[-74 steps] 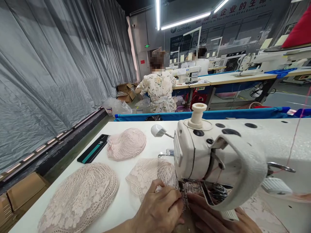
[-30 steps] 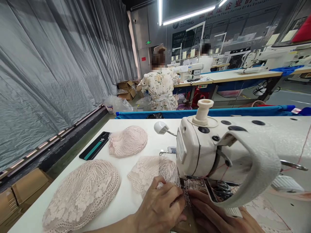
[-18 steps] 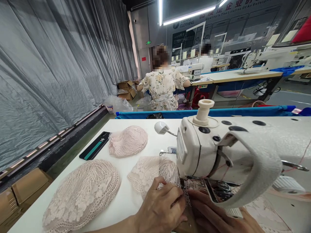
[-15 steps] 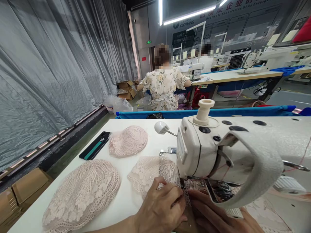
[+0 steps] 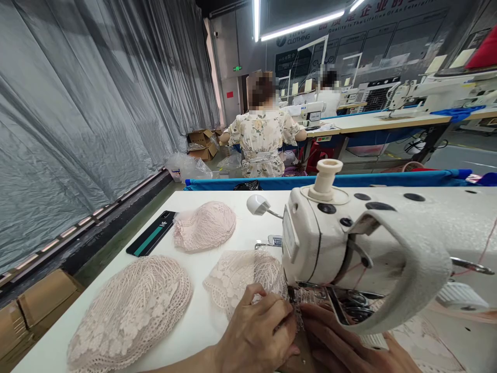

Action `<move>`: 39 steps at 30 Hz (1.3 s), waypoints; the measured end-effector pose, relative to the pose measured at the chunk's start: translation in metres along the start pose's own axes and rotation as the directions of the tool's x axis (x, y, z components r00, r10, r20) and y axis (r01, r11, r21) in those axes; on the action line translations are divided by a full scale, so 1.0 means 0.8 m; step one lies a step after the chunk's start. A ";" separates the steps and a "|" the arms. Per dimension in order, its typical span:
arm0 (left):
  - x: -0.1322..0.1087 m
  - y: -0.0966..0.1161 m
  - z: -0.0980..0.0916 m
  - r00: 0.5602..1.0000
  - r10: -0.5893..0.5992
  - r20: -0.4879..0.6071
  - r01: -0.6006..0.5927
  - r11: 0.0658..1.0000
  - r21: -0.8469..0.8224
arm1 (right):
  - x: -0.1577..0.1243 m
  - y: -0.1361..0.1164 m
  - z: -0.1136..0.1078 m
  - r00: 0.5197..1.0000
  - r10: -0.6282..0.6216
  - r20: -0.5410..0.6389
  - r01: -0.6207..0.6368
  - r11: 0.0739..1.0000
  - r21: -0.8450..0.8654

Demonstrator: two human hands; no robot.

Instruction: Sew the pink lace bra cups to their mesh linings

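On the white table, a pale pink lace piece (image 5: pixel 233 274) lies partly beneath the head of a white sewing machine (image 5: pixel 310 243). With its fingers bent and closed on the lace edge beside the needle area, my left hand (image 5: pixel 260 326) is at the left of the machine. My right hand (image 5: pixel 341 339) is under the machine head, its fingers stretched out flat against the lace from the right. The machine's guard and arm cover part of that hand. More lace (image 5: pixel 423 336) shows right of it. Where the needle meets the fabric is hidden.
A stack of lace cups (image 5: pixel 132 311) lies at left, with a single pink lace cup (image 5: pixel 204 225) behind it. Nearby is a black and green case (image 5: pixel 151 233). A blue cloth trough (image 5: pixel 233 184) borders the table's far edge. Ahead, a person (image 5: pixel 262 137) sits at another sewing machine.
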State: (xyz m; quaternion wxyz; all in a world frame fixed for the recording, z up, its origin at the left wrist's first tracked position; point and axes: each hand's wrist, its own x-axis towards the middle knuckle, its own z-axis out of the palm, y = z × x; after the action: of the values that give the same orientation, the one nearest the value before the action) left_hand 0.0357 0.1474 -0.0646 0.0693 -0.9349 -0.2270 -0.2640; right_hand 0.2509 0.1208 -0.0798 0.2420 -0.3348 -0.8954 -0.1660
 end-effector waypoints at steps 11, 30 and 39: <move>0.000 0.002 -0.002 0.999 -0.038 0.039 0.039 0.999 -0.036 | -0.003 -0.007 0.000 0.997 0.075 0.036 -0.075 0.997 -0.005; -0.004 0.008 0.004 0.997 -0.080 0.019 0.081 0.996 -0.045 | -0.012 -0.005 0.000 0.993 0.082 0.089 -0.082 0.997 -0.006; 0.002 0.010 0.001 0.997 -0.065 -0.037 0.065 0.998 -0.012 | -0.012 -0.005 0.002 0.996 0.062 0.066 -0.059 0.997 -0.039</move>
State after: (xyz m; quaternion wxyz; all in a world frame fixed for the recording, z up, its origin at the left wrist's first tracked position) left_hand 0.0412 0.1416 -0.0646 0.0599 -0.9224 -0.2544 -0.2845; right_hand 0.2541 0.1141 -0.0872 0.2102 -0.3716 -0.8893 -0.1637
